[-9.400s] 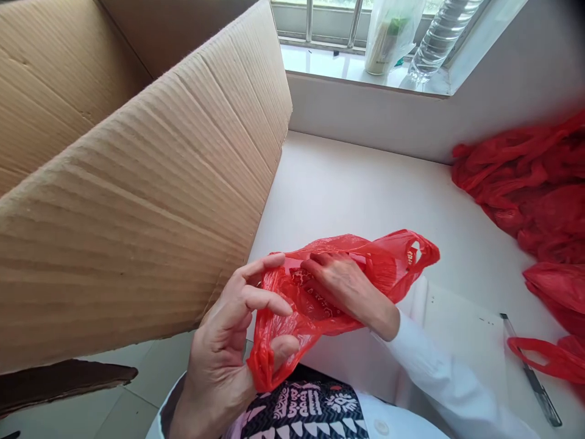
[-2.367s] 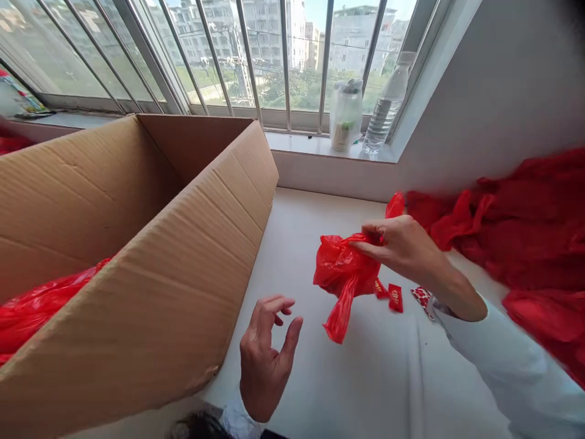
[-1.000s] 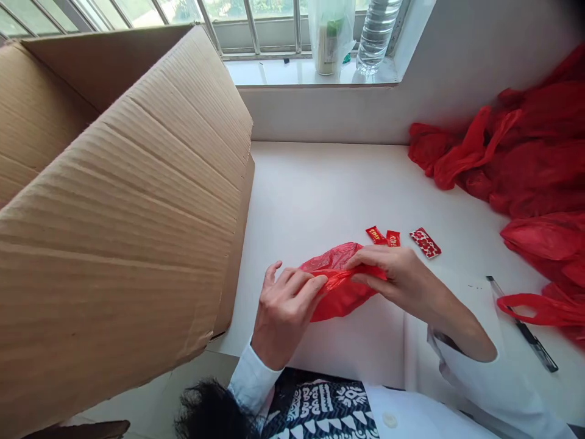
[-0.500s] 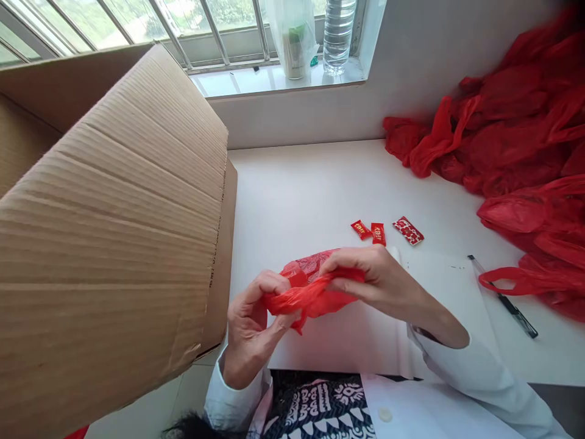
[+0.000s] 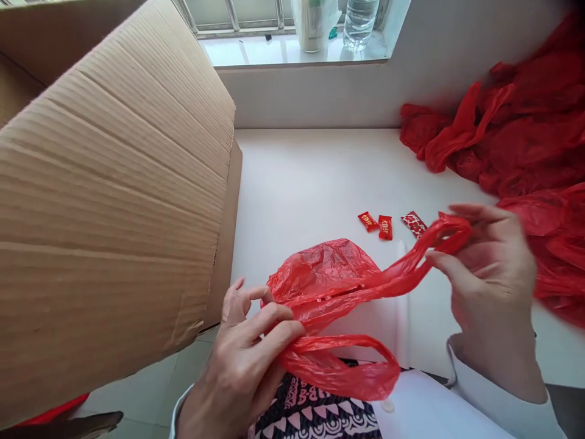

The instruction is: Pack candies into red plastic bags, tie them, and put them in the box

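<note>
A thin red plastic bag (image 5: 326, 268) lies in front of me at the table's near edge, its mouth spread toward both hands. My left hand (image 5: 249, 350) is closed on the bag near the base of one loop handle, which droops over my clothing. Off to the right, my right hand (image 5: 491, 274) has the other handle hooked round its fingers and stretched out. Just beyond the bag are two small red wrapped packets (image 5: 385, 227) with gold print. A red-and-white patterned packet (image 5: 414, 224) lies beside them, partly behind the stretched handle.
A large open cardboard box (image 5: 137, 201) stands tall on the left. Many red plastic bags (image 5: 512, 134) are heaped at the right. White paper (image 5: 427, 317) covers part of the white table (image 5: 292, 183). A water bottle (image 5: 360, 24) stands on the windowsill.
My right hand has moved right, pulling one handle out from the bunched bag. The bag has opened out, with both handles now separate. The view has tilted down slightly.
</note>
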Demonstrator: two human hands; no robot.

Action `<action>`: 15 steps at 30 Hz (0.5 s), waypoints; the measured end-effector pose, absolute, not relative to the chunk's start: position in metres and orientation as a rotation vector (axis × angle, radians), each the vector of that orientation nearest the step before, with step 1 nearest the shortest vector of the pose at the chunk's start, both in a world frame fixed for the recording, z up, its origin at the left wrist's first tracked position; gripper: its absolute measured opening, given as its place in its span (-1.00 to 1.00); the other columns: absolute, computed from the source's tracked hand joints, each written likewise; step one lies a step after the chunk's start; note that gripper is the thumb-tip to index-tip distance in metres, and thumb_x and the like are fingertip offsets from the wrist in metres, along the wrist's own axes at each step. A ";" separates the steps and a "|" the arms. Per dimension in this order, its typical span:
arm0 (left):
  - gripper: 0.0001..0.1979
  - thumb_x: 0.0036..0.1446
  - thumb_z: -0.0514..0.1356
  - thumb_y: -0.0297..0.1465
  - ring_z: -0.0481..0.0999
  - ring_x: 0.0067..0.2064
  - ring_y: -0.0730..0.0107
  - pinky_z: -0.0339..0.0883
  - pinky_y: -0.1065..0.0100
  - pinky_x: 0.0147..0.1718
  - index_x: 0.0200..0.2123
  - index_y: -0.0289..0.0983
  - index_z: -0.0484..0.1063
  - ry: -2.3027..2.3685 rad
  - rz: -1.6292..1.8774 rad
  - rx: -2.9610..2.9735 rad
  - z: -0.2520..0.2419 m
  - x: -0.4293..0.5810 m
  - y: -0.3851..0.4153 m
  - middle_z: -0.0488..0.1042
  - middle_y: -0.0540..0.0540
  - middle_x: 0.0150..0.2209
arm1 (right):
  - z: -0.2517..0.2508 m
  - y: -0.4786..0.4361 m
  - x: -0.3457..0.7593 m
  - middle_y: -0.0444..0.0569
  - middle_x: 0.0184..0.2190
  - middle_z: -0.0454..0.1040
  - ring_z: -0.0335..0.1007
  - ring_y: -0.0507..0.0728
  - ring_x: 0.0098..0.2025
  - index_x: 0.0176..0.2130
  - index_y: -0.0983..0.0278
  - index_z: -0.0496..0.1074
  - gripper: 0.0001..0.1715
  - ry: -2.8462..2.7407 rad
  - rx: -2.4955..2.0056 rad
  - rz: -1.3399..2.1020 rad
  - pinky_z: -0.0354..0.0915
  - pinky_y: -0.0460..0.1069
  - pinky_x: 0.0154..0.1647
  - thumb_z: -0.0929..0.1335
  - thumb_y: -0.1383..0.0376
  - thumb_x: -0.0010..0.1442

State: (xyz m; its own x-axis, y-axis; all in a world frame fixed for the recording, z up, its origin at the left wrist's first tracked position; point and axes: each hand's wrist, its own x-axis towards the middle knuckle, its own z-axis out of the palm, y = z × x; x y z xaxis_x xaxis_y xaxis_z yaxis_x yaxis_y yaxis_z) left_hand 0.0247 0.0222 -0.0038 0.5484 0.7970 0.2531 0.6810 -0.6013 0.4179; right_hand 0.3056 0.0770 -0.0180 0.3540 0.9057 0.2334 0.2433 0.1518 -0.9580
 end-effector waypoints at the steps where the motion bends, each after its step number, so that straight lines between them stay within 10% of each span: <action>1: -0.70 0.12 0.07 -0.57 0.33 0.04 0.08 -0.15 -0.20 0.21 -0.14 -0.13 0.41 1.287 0.561 2.538 -0.002 0.026 0.019 0.51 -0.09 -0.18 | -0.010 0.073 0.303 -0.05 -0.06 0.35 0.35 0.19 -0.04 0.03 0.01 0.33 -0.37 -1.201 -1.386 0.535 0.32 0.09 -0.05 0.41 0.42 -0.02; 9: -0.77 0.21 -0.02 -0.57 -0.34 0.38 -0.29 -0.29 -0.61 0.02 -0.17 -0.20 0.35 1.373 0.199 2.580 0.004 0.043 0.005 0.08 -0.30 0.32 | 0.022 0.076 0.260 -0.05 -0.22 0.45 0.27 0.18 -0.01 -0.24 0.16 0.46 -0.83 -2.655 -0.640 0.415 0.09 0.21 0.26 0.30 0.38 0.22; 15: -0.73 0.23 -0.12 -0.58 0.06 0.34 0.09 -0.75 -0.29 0.18 -0.35 -0.20 0.30 1.309 0.301 2.436 0.004 0.043 0.001 0.51 -0.06 -0.30 | -0.039 0.097 0.254 0.02 -0.28 0.38 0.22 0.28 -0.06 -0.45 0.23 0.39 -0.85 -2.864 -1.019 0.042 -0.14 0.50 0.20 0.39 0.46 0.07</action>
